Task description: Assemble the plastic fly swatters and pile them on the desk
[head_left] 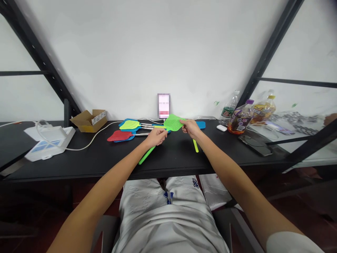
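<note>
One bright-green perforated plastic swatter (173,123), probably light and flexible: left hand (157,136) grasps its neck, right hand (191,128) pinches its head's edge; the likely stiffer neck suits holding.

Black tabletop (86,163). At its left, a white boxy object (56,133) with a white cable (73,150) looping over it, then an open cardboard box (89,123). Upright near the white wall (147,52), a lit, blurred screen (164,105). To the right, a small white case (222,128) just beside a green-labelled bottle (228,111); next, a purple-capped bottle (240,117) and, behind, a yellow-capped bottle (263,109). Nearer the front edge, lying flat, a dark phone (255,145).
</note>
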`<move>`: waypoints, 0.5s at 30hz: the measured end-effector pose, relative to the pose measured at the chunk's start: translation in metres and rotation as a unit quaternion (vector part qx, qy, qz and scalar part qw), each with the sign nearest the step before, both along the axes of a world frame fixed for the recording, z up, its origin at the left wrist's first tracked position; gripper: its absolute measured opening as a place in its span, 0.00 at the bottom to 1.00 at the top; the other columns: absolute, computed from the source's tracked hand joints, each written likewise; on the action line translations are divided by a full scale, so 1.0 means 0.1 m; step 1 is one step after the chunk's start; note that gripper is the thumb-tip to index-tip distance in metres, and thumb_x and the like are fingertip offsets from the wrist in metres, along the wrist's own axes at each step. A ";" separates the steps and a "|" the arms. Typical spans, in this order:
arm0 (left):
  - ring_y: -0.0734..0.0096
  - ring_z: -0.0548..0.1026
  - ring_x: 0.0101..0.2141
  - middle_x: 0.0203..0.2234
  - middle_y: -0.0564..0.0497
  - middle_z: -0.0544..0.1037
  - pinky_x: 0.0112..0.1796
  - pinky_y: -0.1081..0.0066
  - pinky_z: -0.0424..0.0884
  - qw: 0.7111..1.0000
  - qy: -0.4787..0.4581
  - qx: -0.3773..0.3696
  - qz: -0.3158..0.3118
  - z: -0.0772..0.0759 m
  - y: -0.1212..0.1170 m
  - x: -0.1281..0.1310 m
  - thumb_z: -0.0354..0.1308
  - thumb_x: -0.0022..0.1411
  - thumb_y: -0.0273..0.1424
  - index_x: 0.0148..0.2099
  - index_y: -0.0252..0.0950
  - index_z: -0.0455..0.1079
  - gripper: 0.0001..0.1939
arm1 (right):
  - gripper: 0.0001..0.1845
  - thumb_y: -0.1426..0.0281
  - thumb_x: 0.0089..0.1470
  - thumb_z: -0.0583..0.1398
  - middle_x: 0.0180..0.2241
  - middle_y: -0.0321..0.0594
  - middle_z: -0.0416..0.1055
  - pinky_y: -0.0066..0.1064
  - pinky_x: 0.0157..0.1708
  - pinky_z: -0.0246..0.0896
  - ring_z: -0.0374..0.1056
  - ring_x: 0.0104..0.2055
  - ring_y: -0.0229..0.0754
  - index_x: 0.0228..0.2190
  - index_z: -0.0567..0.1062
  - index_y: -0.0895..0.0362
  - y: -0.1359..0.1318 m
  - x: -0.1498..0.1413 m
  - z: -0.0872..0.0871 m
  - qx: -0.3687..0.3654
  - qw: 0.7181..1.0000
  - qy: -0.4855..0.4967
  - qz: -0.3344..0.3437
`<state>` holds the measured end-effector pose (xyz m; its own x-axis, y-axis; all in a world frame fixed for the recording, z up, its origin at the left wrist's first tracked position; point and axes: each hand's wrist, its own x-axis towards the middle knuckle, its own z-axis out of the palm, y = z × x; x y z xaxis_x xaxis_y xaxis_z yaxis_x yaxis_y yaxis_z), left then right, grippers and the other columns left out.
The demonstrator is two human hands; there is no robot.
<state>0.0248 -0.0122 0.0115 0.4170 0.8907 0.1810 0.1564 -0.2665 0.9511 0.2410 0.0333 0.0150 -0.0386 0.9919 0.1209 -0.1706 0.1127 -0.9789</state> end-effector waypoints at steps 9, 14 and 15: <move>0.82 0.55 0.08 0.08 0.62 0.57 0.12 0.77 0.48 0.998 -0.038 -0.047 -0.025 -0.02 0.07 -0.03 0.59 0.60 0.37 0.25 0.36 0.62 0.15 | 0.21 0.61 0.48 0.69 0.15 0.30 0.58 0.24 0.14 0.43 0.50 0.16 0.29 0.22 0.63 0.56 -0.03 -0.03 0.01 0.009 1.000 0.018 -0.003; 0.82 0.56 0.08 0.09 0.62 0.57 0.13 0.77 0.49 0.995 -0.063 -0.070 -0.035 0.00 0.07 -0.04 0.59 0.58 0.37 0.25 0.36 0.62 0.14 | 0.22 0.59 0.49 0.69 0.16 0.28 0.55 0.24 0.14 0.43 0.50 0.17 0.29 0.22 0.63 0.56 -0.05 -0.07 -0.01 0.039 0.998 0.040 -0.012; 0.82 0.56 0.08 0.09 0.62 0.57 0.13 0.77 0.48 0.994 -0.069 -0.074 -0.039 0.00 0.07 -0.04 0.59 0.58 0.36 0.25 0.36 0.62 0.14 | 0.22 0.58 0.49 0.69 0.17 0.28 0.54 0.23 0.15 0.43 0.49 0.17 0.29 0.22 0.63 0.56 -0.05 -0.07 -0.01 0.046 0.998 0.043 -0.009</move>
